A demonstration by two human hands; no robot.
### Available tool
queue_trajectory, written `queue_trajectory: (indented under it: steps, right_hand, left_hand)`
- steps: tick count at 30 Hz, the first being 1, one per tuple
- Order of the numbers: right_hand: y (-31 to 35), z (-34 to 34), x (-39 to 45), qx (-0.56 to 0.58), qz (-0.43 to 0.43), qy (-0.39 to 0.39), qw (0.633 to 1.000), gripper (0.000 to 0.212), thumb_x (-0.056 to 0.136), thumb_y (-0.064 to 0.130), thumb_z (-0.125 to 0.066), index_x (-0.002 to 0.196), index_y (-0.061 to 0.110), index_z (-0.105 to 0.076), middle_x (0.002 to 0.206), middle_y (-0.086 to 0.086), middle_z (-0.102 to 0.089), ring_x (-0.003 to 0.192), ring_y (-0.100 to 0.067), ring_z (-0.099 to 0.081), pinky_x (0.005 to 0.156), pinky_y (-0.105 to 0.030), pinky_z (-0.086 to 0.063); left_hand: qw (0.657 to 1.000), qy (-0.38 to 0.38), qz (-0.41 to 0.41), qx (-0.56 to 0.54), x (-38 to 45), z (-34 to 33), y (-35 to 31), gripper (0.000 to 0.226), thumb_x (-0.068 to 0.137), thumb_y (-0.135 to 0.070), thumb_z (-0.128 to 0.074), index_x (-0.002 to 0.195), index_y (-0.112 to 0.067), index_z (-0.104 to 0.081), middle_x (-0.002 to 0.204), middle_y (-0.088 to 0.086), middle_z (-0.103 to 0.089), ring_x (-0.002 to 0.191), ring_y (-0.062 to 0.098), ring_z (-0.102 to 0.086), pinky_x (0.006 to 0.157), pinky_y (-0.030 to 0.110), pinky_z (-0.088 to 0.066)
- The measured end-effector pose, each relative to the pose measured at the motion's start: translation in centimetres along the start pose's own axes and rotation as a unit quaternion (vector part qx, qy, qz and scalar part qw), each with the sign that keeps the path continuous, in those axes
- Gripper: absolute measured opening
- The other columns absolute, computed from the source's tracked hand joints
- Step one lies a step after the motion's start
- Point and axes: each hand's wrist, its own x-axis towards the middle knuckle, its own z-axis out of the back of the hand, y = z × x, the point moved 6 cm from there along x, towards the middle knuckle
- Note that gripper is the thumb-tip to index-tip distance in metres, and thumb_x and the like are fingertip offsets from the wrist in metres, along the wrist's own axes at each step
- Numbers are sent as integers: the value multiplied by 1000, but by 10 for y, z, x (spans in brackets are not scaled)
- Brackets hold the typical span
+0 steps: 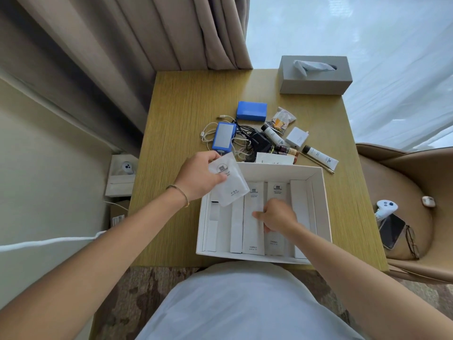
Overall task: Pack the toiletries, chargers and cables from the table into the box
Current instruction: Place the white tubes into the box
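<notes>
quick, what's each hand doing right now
Left hand: holds a white sachet over the box.
Right hand: inside the box, fingers on the long white packets; grip cannot be told.

The table (176,114) is yellow-olive with a fine straight grain. On it the box (323,207) is white, and the long packets (253,217) inside are white with small grey print. The left hand (198,177) holds a pale white sachet (229,182) with a grey emblem. At 12 o'clock from the box lie a bright blue pack (252,110), white cables (208,133) and a black charger (261,143). The tissue box (316,82) at 1 o'clock is grey. The curtain (147,33) is beige.
</notes>
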Motion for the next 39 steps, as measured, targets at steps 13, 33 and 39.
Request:
queue_trajectory:
  steps: [13, 33, 39]
  right_hand:
    - [8, 106, -35, 83, 77, -132, 985, 18, 92, 21, -60, 81, 17, -74, 58, 3, -68, 47, -3, -59, 49, -23, -45]
    - [-4, 124, -50, 176, 115, -110, 972, 18, 93, 20, -64, 78, 17, -74, 59, 1, -69, 48, -1, -55, 54, -19, -39]
    - [-7, 125, -51, 176, 121, -119, 970, 19, 93, 19, -62, 77, 19, -73, 57, 1, -69, 44, 2, -53, 45, -10, -35]
  left_hand:
    - [983, 149, -15, 110, 10, -108, -10, 14, 87, -18, -71, 91, -29, -63, 100, -1, -73, 92, 19, -68, 76, 38, -59]
    - [925, 229, -118, 280, -8, -214, -5, 28, 88, -28, -67, 115, -23, -62, 98, -2, -59, 98, 22, -57, 70, 32, -44]
    - [890, 165, -200, 375, -13, -212, -14, 41, 88, -40, -67, 122, -20, -57, 118, 8, -55, 111, 27, -48, 86, 38, -41]
